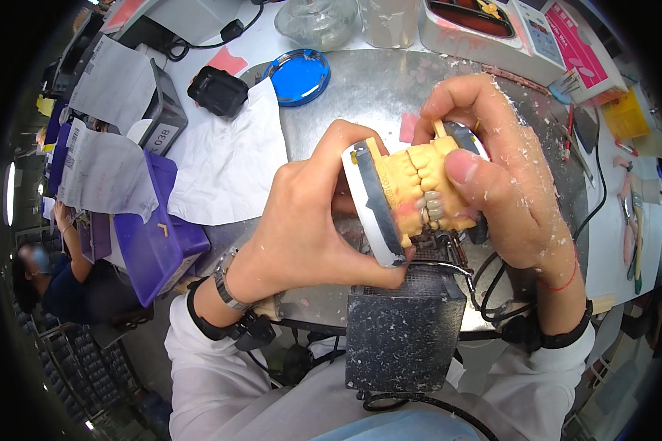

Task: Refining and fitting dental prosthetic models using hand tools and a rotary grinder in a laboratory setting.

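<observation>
Apparently, small greyish teeth (434,206) already sit in the yellow plaster dental model (405,170), our left hand (301,213) and right hand (515,184) grasping its ends; what remains, we cannot tell.

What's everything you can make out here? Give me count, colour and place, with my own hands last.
dental model: one, yellow with grey-and-white bases, between both hands
round lid or dish: one, blue, upper centre-left
block: one, black, left of that
sheet: one, white, left of the hands
printed papers: two, white, far left
bin: at least one, purple, left
glass vessel: one, clear, top centre
device: one, white, dark-red top, upper right
box: one, pink and white, beside it
mesh-topped unit: one, black, lower centre
brushes and tools: several, mixed, right
co-worker: one, dark clothing, far left
left hand: one, bare, model's left side
right hand: one, bare, model's right side
</observation>
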A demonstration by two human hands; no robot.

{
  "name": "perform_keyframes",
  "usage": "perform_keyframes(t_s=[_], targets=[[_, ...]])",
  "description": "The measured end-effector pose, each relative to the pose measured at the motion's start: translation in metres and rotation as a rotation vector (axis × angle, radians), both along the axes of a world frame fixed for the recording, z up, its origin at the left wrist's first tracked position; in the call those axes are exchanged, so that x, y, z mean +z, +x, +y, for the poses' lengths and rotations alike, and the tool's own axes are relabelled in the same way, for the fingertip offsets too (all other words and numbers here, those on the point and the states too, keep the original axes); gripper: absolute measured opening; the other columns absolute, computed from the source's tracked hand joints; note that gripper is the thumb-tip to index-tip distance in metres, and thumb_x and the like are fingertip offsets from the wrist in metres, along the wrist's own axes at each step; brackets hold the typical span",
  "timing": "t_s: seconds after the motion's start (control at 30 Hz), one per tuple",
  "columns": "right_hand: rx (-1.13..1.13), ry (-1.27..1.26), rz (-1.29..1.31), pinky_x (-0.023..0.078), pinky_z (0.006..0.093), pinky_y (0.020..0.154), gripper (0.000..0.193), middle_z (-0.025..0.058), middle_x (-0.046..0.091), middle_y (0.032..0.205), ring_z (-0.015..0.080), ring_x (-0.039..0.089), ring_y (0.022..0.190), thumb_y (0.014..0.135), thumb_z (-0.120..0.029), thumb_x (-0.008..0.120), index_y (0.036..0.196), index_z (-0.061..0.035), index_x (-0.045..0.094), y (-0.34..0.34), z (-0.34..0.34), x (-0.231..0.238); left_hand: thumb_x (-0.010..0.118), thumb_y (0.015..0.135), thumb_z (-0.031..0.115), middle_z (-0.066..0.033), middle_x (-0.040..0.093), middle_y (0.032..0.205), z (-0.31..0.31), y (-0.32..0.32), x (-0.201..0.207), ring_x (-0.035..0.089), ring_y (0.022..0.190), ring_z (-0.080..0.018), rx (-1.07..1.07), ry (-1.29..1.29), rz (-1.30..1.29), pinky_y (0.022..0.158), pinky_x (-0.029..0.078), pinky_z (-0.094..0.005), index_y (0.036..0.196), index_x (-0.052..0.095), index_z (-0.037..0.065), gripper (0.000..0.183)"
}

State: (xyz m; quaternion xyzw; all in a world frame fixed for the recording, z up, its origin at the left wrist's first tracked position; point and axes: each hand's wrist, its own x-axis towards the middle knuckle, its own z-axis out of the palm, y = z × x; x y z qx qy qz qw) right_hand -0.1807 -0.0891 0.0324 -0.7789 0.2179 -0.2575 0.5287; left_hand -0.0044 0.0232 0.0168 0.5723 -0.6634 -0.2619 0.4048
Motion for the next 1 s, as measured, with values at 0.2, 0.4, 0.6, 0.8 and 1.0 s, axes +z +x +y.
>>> perform_keyframes(t_s=[0.2,0.4,0.6,0.8,1.0], targets=[[-0.011,-0.027,-0.010,0.045,0.0262,0.080,0.048,0.0110,0.061,0.098,0.0146,0.057,0.088,0.082,-0.040,0.051,0.111,-0.0018,0.048,0.000,0.002,-0.002,0.086,0.050,0.018,-0.0053,0.062,0.087,0.001,0.000,0.000,0.062,0.078,-0.0110,-0.007,-0.009,0.027,0.072,0.049,-0.0237,0.110,0.048,0.002,0.073],[-0.018,-0.094,-0.026,0.046,0.0291,0.082,0.046,0.0127,0.063,0.096,0.0167,0.059,0.089,0.084,-0.037,0.050,0.111,-0.0004,0.048,-0.001,0.001,-0.005,0.085,0.054,0.017,-0.0082,0.065,0.083,-0.001,0.001,0.002,0.070,0.077,-0.0149,-0.018,-0.026,0.008,0.071,0.058,-0.0273,0.110,0.046,0.001,0.071],[-0.004,-0.089,-0.036,0.045,0.0299,0.087,0.045,0.0142,0.061,0.102,0.0174,0.058,0.095,0.086,-0.035,0.049,0.113,0.0010,0.046,-0.008,-0.002,-0.005,0.086,0.053,0.015,-0.0069,0.063,0.093,0.001,0.002,-0.002,0.063,0.086,-0.0115,-0.019,-0.012,0.054,0.078,0.050,-0.0249,0.114,0.049,0.001,0.073],[-0.009,0.085,0.012,0.041,0.0331,0.099,0.047,0.0173,0.054,0.120,0.0210,0.053,0.112,0.086,-0.021,0.053,0.126,-0.0013,0.038,-0.033,-0.001,-0.004,0.080,0.058,0.005,-0.0103,0.062,0.106,0.005,0.025,-0.004,0.061,0.101,-0.0165,-0.017,0.028,0.137,0.090,0.047,-0.0285,0.124,0.045,0.002,0.075],[0.083,0.106,0.075,0.047,0.0305,0.093,0.065,0.0161,0.054,0.126,0.0212,0.056,0.118,0.077,-0.005,0.073,0.132,-0.0008,0.037,-0.059,0.001,-0.004,0.068,0.068,-0.001,-0.0188,0.051,0.128,-0.002,0.048,-0.018,0.048,0.124,-0.0263,-0.111,-0.028,0.210,0.106,0.035,-0.0384,0.133,0.033,0.000,0.075]])
